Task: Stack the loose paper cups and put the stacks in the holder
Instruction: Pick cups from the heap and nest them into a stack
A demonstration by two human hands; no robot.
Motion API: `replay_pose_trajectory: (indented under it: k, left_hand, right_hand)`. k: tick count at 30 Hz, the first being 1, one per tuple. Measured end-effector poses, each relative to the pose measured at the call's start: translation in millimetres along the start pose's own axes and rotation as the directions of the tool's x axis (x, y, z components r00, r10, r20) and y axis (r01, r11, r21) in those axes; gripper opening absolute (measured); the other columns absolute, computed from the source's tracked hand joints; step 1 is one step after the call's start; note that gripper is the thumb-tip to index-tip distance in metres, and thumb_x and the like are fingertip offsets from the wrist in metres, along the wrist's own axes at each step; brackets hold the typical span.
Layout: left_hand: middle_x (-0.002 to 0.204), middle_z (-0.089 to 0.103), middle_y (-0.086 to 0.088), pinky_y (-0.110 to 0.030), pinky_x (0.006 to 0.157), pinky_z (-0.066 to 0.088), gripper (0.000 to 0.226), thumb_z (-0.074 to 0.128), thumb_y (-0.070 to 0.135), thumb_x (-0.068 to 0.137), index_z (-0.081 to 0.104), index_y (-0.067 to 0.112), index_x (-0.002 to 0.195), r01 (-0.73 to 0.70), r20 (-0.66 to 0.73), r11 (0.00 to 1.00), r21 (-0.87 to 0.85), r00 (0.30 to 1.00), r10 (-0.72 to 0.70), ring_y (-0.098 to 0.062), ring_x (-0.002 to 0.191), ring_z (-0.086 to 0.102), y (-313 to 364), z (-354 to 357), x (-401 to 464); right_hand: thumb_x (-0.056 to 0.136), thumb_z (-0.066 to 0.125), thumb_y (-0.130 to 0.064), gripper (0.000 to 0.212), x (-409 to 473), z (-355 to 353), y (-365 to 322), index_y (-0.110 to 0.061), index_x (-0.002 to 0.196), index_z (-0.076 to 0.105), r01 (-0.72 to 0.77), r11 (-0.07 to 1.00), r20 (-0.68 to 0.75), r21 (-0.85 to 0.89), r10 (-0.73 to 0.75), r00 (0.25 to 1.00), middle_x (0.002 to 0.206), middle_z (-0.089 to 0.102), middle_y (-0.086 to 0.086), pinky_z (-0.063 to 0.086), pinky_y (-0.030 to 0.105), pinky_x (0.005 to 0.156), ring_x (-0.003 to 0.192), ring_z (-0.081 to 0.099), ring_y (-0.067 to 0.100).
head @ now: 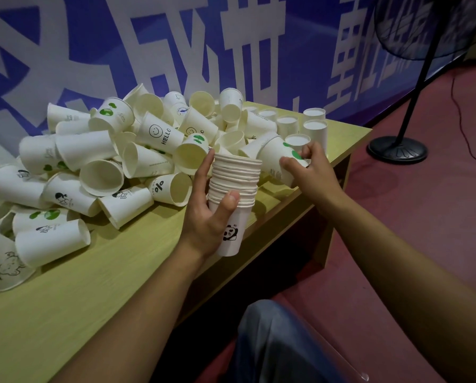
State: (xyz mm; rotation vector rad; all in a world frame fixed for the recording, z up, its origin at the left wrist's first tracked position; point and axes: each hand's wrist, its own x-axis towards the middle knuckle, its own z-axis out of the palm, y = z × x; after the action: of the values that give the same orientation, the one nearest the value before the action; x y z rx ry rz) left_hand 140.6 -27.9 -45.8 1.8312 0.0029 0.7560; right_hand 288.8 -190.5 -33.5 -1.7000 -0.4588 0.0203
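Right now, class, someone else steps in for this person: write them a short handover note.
Left hand: grip round a stack of nested cups, held upright over the table edge, panda cup at the bottom.
Right hand: pinching a loose cup with green print, tilted on its side beside the stack's top.
Done: one stack built in hand; a few upside-down cups stand at the table's far corner.
Left: drop this cup into the stack, then work through the big loose pile on the table. No holder is in view, so no stack is stored yet.
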Motion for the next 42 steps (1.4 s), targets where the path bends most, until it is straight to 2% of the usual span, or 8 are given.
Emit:
replay_pose_trajectory:
  k: [6, 12, 16, 26, 31, 34, 37, 42]
  left_hand:
    - [0.143, 0.056, 0.000, -0.029, 0.093, 0.053, 0.082, 0.062, 0.051, 0.079, 0.029, 0.039, 0.153, 0.043, 0.036, 0.999, -0.006, 0.998, -0.043, -0.014, 0.120, 0.063, -4, -3, 4]
    - [0.141, 0.057, 0.002, -0.015, 0.091, 0.048, 0.079, 0.062, 0.053, 0.077, 0.033, 0.039, 0.149, 0.077, 0.148, 0.996, 0.037, 0.986, -0.082, -0.003, 0.119, 0.062, -1, -3, 13]
    - [0.130, 0.056, 0.025, -0.003, 0.089, 0.041, 0.083, 0.060, 0.057, 0.076, 0.034, 0.036, 0.152, 0.089, 0.269, 0.988, 0.124, 0.956, -0.120, 0.013, 0.116, 0.056, 2, -1, 25]
    - [0.129, 0.053, 0.029, -0.002, 0.087, 0.041, 0.090, 0.058, 0.062, 0.075, 0.026, 0.041, 0.156, 0.118, 0.313, 0.980, 0.162, 0.935, -0.164, 0.018, 0.114, 0.054, 2, 1, 28]
    - [0.137, 0.054, 0.019, -0.008, 0.089, 0.046, 0.091, 0.058, 0.063, 0.076, 0.015, 0.047, 0.156, 0.115, 0.278, 0.980, 0.162, 0.948, -0.157, 0.009, 0.116, 0.058, 0, -2, 26]
    - [0.144, 0.055, 0.000, -0.030, 0.099, 0.052, 0.090, 0.059, 0.063, 0.077, 0.011, 0.054, 0.153, 0.096, 0.237, 0.983, 0.155, 0.963, -0.132, -0.005, 0.118, 0.062, -2, -3, 23]
    - [0.140, 0.058, 0.001, -0.044, 0.098, 0.055, 0.092, 0.060, 0.061, 0.078, 0.009, 0.054, 0.154, 0.081, 0.209, 0.986, 0.147, 0.972, -0.111, -0.010, 0.114, 0.066, -2, -2, 18]
    - [0.140, 0.051, 0.016, -0.020, 0.094, 0.051, 0.083, 0.056, 0.061, 0.079, 0.015, 0.053, 0.151, 0.045, 0.167, 0.988, 0.145, 0.984, -0.069, 0.004, 0.117, 0.060, -2, -2, 13]
  right_hand:
    - [0.095, 0.061, -0.026, 0.024, 7, 1, 8, -0.023, 0.107, 0.041, -0.098, 0.956, -0.014, 0.275, 0.106, 0.994, 0.120, 0.049, 0.006, 0.058, 0.034, 0.072, 0.111, 0.061, 0.031]
    - [0.092, 0.058, -0.026, 0.060, 11, 8, -4, -0.040, 0.142, 0.028, -0.024, 0.918, 0.007, 0.397, 0.023, 1.000, 0.135, 0.044, 0.009, 0.059, 0.036, 0.075, 0.113, 0.058, 0.030]
    - [0.087, 0.055, -0.031, 0.073, 15, 17, -11, -0.046, 0.150, 0.022, 0.012, 0.954, 0.060, 0.299, -0.032, 0.998, 0.140, 0.037, 0.003, 0.058, 0.035, 0.078, 0.118, 0.053, 0.025]
    - [0.092, 0.048, -0.028, 0.071, 8, 21, -23, -0.045, 0.153, 0.016, 0.141, 0.976, 0.154, 0.165, -0.166, 0.974, 0.147, 0.033, 0.002, 0.053, 0.019, 0.072, 0.111, 0.048, 0.007]
    - [0.087, 0.052, -0.039, 0.065, -2, 30, -32, -0.058, 0.141, 0.020, 0.217, 0.969, 0.208, 0.116, -0.237, 0.949, 0.157, 0.023, 0.004, 0.051, 0.037, 0.099, 0.136, 0.040, 0.022]
    - [0.088, 0.051, -0.040, 0.058, -5, 31, -36, -0.055, 0.139, 0.028, 0.217, 0.966, 0.188, 0.140, -0.241, 0.952, 0.151, 0.031, 0.003, 0.055, 0.031, 0.091, 0.129, 0.049, 0.021]
    - [0.099, 0.053, -0.031, 0.055, -9, 31, -38, -0.043, 0.148, 0.030, 0.218, 0.961, 0.163, 0.169, -0.246, 0.956, 0.138, 0.036, -0.004, 0.054, 0.014, 0.071, 0.106, 0.057, 0.003]
    - [0.098, 0.058, -0.026, 0.052, -13, 33, -39, -0.038, 0.143, 0.035, 0.204, 0.960, 0.147, 0.194, -0.234, 0.961, 0.116, 0.045, -0.018, 0.051, 0.011, 0.067, 0.099, 0.057, 0.002]
